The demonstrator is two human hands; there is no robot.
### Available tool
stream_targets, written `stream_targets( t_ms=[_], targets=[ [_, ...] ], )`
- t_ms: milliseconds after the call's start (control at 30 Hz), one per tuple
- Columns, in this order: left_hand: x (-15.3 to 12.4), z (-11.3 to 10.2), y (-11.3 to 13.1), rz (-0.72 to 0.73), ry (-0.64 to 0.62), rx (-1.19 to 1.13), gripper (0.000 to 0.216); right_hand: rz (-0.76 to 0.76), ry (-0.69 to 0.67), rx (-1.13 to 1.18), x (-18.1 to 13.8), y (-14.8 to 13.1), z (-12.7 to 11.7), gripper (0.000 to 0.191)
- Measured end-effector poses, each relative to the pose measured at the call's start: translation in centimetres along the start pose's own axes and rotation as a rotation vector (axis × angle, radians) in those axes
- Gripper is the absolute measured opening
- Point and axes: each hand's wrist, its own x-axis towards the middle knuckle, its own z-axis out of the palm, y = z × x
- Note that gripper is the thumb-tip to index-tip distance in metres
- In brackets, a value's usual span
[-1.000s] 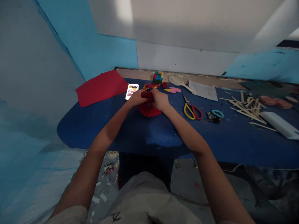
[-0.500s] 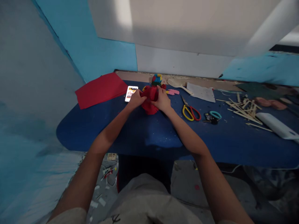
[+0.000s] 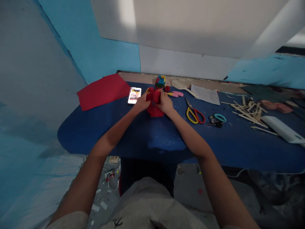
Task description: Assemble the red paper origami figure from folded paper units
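Between my two hands is a piece of crinkled red paper, bunched and folded, its lower edge spreading toward me just above the blue table. My left hand pinches its left side, fingers closed. On the other side my right hand grips it with thumb and bent fingers. A lit phone lies just left of my left hand. Behind the paper stands a small bundle in blue, yellow and red, with a dark red ball beside it. Fingertips partly hide behind the red folds.
Flat red sheets lie at the left. To the right are a pink tool, scissors, keys with a teal ring, a white slotted spoon, white paper, wooden sticks and a white power strip.
My hands have shifted slightly, the left one a little to the right and lower. The red paper is more gathered between them, and more of the phone shows.
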Motion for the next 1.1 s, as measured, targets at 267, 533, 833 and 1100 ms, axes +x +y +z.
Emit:
stream_targets(
  t_ms=[267, 533, 833, 1100],
  targets=[
    [-0.2, -0.6, 0.5, -0.013, -0.039, 0.116, 0.048, -0.084, 0.037, -0.121, -0.4, -0.3, -0.8, 0.086],
    [-0.3, -1.6, 0.2, 0.101, -0.066, 0.278, 0.034, -0.254, -0.025, -0.241, -0.5, -1.0, -0.7, 0.067],
    [-0.4, -1.6, 0.3, 0.116, -0.044, 0.322, 0.028, -0.21, 0.032, -0.123, -0.6, -0.9, -0.9, 0.079],
    [-0.6, -1.7, 0.5, 0.075, -0.023, 0.351, 0.027, -0.283, -0.101, 0.335, 1.3, 2.4, -0.2, 0.036]
  ],
)
